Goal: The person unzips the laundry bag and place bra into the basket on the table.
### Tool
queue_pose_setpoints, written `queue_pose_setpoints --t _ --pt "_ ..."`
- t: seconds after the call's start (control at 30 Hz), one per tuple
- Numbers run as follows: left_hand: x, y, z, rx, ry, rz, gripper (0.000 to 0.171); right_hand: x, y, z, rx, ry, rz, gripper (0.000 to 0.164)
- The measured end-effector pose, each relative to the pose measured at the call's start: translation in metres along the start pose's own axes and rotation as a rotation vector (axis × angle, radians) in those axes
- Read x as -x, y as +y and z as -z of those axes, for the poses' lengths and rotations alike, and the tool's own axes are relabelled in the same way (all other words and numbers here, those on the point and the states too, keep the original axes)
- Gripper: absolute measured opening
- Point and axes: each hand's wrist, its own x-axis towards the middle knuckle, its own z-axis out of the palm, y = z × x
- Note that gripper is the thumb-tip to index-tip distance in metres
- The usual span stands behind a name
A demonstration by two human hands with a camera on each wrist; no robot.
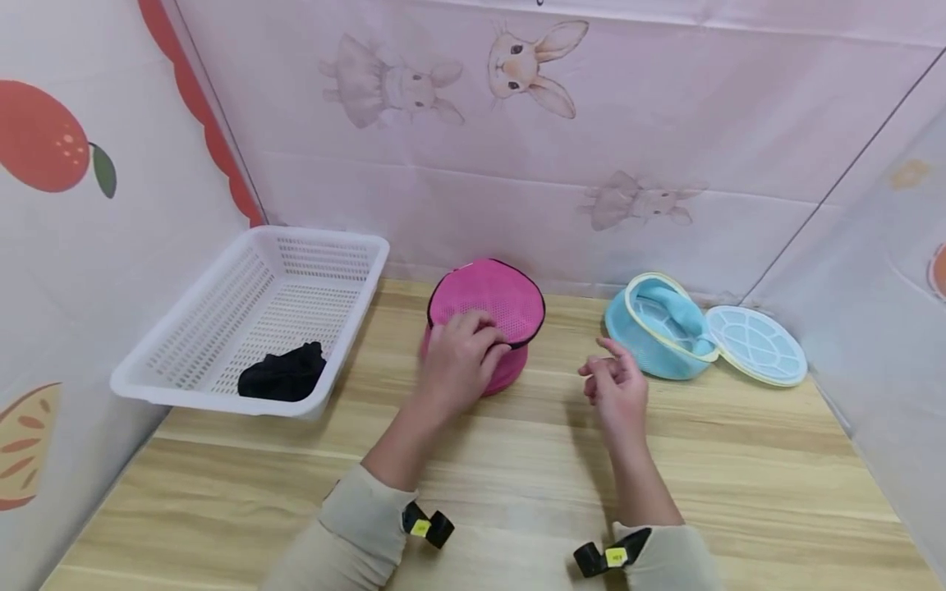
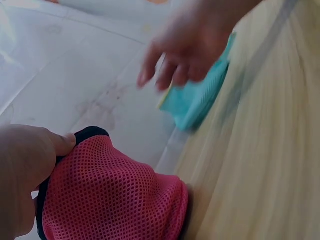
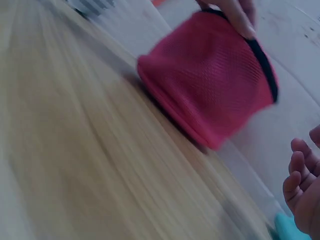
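Observation:
A round pink mesh laundry bag (image 1: 491,291) with black edging stands near the back wall, its pink mesh top showing in the head view. My left hand (image 1: 461,361) pinches the black edge at its front; the left wrist view shows the thumb (image 2: 62,145) on that edge. To the right, my right hand (image 1: 619,394) is raised over the table, holding nothing, fingers loosely bent. Just beyond it sits a light blue mesh laundry bag (image 1: 624,332) with pale yellow edging. Its round lid (image 1: 761,345) is folded out to the right, and blue fabric shows inside.
At the left is a white plastic basket (image 1: 360,308) with slotted walls, and a black cloth item (image 1: 284,376) lies in it. Hanging printed sheets wall in the wooden table (image 1: 510,484) at the back and both sides.

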Motion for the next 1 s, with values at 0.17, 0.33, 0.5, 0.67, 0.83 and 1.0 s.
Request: queue_pose_setpoints --t 0.17,0.33,0.5,0.67,0.83,1.0 --pt "0.007 0.013 -0.008 0.004 0.011 -0.003 0.012 0.01 0.001 -0.028 0.003 -0.135 -0.002 0.033" --pt "0.013 0.023 -0.011 -0.012 0.017 -0.01 0.012 0.018 -0.009 -0.045 -0.072 -0.202 -0.043 0.041" --pt "0.016 0.025 -0.01 0.002 0.04 -0.034 0.012 0.02 -0.022 -0.053 -0.125 -0.219 -0.113 0.045" --pt "0.016 0.022 -0.007 0.073 0.057 -0.064 0.011 0.016 -0.026 -0.05 -0.2 -0.201 -0.185 0.051" --pt "0.015 0.011 0.002 0.108 0.04 -0.062 0.02 0.01 -0.026 -0.041 -0.209 -0.204 -0.202 0.052" --pt "0.014 0.0 0.007 0.139 -0.02 -0.062 0.026 0.004 -0.027 -0.031 -0.219 -0.212 -0.22 0.051"
